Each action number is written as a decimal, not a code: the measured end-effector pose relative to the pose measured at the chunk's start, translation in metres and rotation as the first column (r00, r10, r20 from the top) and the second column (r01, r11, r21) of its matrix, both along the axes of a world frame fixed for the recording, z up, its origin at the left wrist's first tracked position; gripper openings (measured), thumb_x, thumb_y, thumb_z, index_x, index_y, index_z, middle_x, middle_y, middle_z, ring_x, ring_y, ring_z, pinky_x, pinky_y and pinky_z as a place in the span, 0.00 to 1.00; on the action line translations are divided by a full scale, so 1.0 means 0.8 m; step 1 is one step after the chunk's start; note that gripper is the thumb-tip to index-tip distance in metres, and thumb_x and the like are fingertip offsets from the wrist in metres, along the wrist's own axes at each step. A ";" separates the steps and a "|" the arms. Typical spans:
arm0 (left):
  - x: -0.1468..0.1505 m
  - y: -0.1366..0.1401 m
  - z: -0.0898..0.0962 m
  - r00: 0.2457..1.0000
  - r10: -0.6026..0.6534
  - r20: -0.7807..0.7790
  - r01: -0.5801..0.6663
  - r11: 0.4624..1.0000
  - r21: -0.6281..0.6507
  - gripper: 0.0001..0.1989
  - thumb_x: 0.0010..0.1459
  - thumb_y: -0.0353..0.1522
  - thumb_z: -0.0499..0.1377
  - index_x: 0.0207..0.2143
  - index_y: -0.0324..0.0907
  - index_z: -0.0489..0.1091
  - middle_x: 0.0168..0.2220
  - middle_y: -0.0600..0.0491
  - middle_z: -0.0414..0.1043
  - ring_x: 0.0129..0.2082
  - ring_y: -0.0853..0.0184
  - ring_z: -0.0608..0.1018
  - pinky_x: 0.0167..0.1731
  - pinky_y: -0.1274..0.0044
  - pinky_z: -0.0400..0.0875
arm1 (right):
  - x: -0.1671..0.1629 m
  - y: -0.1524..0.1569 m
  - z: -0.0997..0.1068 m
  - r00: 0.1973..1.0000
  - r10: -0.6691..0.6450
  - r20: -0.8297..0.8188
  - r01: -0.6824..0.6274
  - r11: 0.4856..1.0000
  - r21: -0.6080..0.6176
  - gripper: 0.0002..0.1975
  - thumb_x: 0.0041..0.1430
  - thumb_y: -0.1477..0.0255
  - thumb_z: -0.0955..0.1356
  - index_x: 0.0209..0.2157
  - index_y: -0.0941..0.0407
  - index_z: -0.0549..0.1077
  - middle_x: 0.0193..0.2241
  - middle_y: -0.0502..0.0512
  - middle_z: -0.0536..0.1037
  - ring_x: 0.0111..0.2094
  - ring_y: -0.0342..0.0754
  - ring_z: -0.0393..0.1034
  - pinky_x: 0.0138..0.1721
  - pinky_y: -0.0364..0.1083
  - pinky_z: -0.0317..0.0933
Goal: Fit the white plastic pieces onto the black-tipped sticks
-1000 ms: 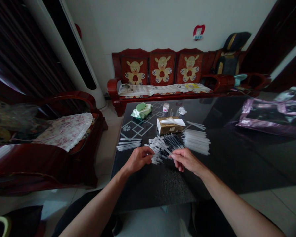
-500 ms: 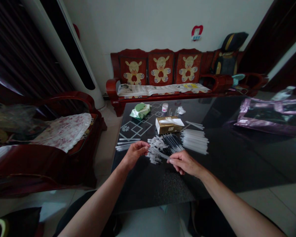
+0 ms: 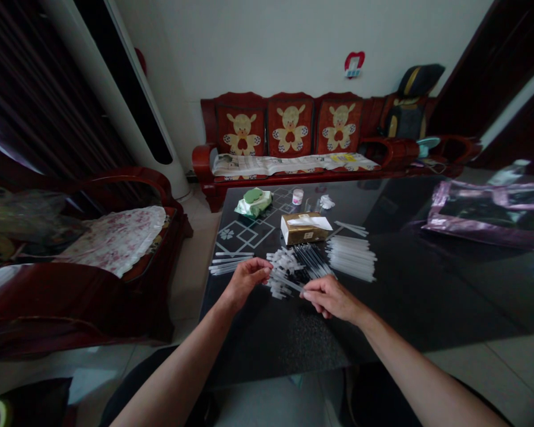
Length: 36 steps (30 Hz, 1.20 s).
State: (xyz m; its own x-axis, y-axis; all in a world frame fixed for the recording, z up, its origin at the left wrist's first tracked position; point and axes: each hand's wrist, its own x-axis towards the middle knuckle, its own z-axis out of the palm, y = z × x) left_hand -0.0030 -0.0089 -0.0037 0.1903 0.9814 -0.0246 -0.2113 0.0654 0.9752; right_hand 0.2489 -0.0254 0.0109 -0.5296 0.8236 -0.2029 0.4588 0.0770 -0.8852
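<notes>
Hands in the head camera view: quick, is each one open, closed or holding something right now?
Left hand: fingertips by the stick's far end; whether they grip it cannot be told.
Right hand: closed, holding a pale translucent stick.

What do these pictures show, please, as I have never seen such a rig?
There is no machine: one camera, worn on the person's head, looks forward and down at the bare left hand and right hand. On the dark table lie a heap of white pieces, dark sticks, a stack of pale tubes, a tissue box and a green packet. The right hand holds a slim tube by one end; the left hand is at its other end, its grip unclear.
</notes>
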 end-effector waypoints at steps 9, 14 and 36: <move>0.007 -0.004 0.000 0.978 0.125 0.170 -0.101 0.985 -0.143 0.14 0.47 0.37 0.67 0.31 0.36 0.73 0.24 0.54 0.71 0.23 0.73 0.73 0.28 0.79 0.69 | -0.017 -0.011 0.007 0.986 -0.061 0.153 -0.016 0.888 0.459 0.15 0.63 0.68 0.60 0.28 0.58 0.73 0.20 0.49 0.72 0.22 0.41 0.66 0.26 0.40 0.54; 0.015 -0.006 0.001 0.947 0.262 0.187 -0.223 0.953 -0.207 0.14 0.43 0.36 0.69 0.30 0.35 0.73 0.23 0.55 0.70 0.23 0.74 0.72 0.25 0.81 0.68 | -0.037 -0.020 -0.001 0.919 -0.215 0.329 -0.060 0.751 0.657 0.13 0.64 0.69 0.59 0.33 0.57 0.73 0.25 0.53 0.77 0.27 0.45 0.70 0.29 0.43 0.51; 0.048 -0.019 -0.013 0.878 0.452 0.157 -0.442 0.892 -0.096 0.20 0.51 0.43 0.62 0.38 0.35 0.76 0.20 0.56 0.66 0.20 0.75 0.65 0.21 0.81 0.58 | -0.079 -0.028 -0.006 0.893 -0.282 0.352 -0.121 0.601 0.790 0.14 0.66 0.71 0.57 0.32 0.58 0.70 0.23 0.55 0.78 0.23 0.44 0.70 0.27 0.44 0.46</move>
State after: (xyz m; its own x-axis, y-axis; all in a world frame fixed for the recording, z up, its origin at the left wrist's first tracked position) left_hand 0.0355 -0.0242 -0.0143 -0.2621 0.9610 -0.0887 -0.3932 -0.0224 0.9192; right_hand 0.1855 -0.0475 0.0065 -0.4840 0.7965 0.3623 0.7848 0.5783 -0.2229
